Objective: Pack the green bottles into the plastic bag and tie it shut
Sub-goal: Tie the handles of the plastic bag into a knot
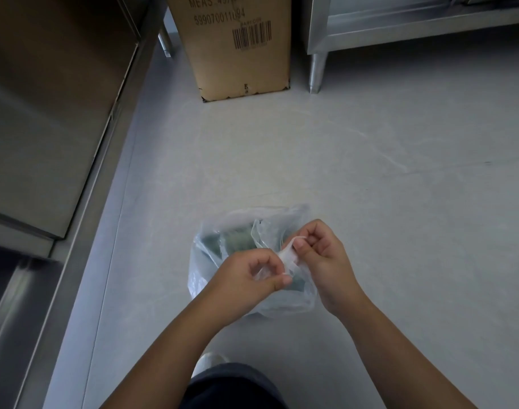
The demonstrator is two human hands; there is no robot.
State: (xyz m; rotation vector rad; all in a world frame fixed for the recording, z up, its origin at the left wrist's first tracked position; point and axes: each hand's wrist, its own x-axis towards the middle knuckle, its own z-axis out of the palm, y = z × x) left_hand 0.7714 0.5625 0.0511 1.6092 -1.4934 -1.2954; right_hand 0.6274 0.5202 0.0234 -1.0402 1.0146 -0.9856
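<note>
Both hands, left hand [252,273] and right hand [320,255], pinch the plastic bag [211,261] handles; uneven pulling risks tearing film, spilling green bottles [237,239].

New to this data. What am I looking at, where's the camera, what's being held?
There is no robot here: a person wears one camera on the head, looking down at their own bare hands. A clear plastic bag sits on the grey floor, with green bottles dimly visible inside. The left hand and the right hand each pinch a twisted strip of the bag's top, apparently tying it. Behind stand a cardboard box and a steel table leg.
</note>
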